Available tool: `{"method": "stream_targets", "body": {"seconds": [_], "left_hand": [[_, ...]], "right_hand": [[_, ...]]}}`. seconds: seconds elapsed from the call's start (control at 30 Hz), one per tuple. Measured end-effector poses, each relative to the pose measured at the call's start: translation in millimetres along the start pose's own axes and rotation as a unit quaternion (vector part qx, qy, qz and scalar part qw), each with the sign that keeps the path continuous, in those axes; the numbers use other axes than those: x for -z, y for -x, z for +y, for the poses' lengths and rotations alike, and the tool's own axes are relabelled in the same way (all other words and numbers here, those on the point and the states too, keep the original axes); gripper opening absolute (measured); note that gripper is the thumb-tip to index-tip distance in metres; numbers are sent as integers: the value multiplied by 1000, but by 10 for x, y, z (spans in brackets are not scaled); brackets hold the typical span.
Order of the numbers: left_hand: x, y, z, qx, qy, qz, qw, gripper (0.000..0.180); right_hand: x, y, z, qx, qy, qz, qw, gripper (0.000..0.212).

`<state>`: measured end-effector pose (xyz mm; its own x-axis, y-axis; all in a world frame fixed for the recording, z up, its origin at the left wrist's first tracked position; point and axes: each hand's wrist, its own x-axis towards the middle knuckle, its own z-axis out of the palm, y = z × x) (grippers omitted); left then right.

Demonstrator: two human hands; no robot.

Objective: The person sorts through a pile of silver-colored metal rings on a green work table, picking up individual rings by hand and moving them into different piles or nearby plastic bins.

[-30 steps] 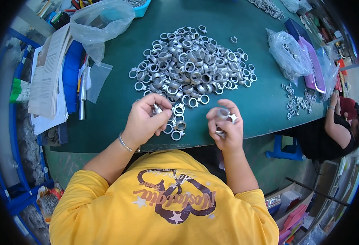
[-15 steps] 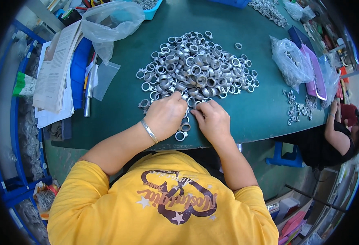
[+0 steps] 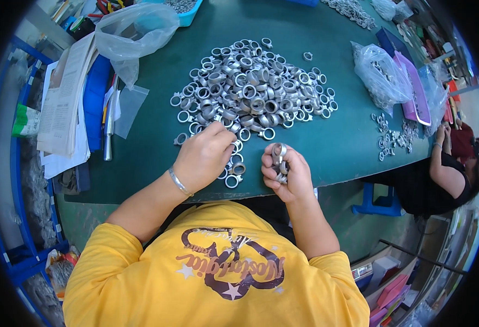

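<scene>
A large heap of grey metal rings (image 3: 258, 98), each with a small lug, lies in front of me on the green table (image 3: 147, 169). My right hand (image 3: 289, 175) is turned palm up near the table's front edge, its fingers curled around several metal rings (image 3: 279, 154). At the heap's near left edge is my left hand (image 3: 204, 155), back upward and fingers bent together; whatever they pinch is hidden. Beside its fingertips, a few loose rings (image 3: 232, 180) form a short line toward the table edge.
To the left are papers (image 3: 68, 103), a blue tray (image 3: 96, 103) and a clear plastic bag (image 3: 136, 35). On the right stand a filled plastic bag (image 3: 382, 76) and a pink tray (image 3: 414, 90), with small scattered parts (image 3: 395, 136). Another person (image 3: 444, 174) sits at far right.
My right hand has drawn back from the heap and turned palm up, showing rings in it. My left hand stays by the heap's near edge. The whole view has shifted slightly.
</scene>
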<state>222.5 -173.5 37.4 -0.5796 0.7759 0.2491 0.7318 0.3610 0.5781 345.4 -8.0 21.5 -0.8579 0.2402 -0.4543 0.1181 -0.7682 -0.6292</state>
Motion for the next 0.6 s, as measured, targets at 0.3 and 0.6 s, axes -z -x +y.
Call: {"method": "stream_targets", "body": {"seconds": [0.3, 0.6], "left_hand": [[25, 3, 224, -22, 202, -33, 979, 29], [-48, 6, 116, -51, 287, -99, 951, 17]], "right_hand": [[99, 4, 94, -223, -133, -99, 961, 31], [-64, 114, 90, -196, 57, -93, 974, 29]]}}
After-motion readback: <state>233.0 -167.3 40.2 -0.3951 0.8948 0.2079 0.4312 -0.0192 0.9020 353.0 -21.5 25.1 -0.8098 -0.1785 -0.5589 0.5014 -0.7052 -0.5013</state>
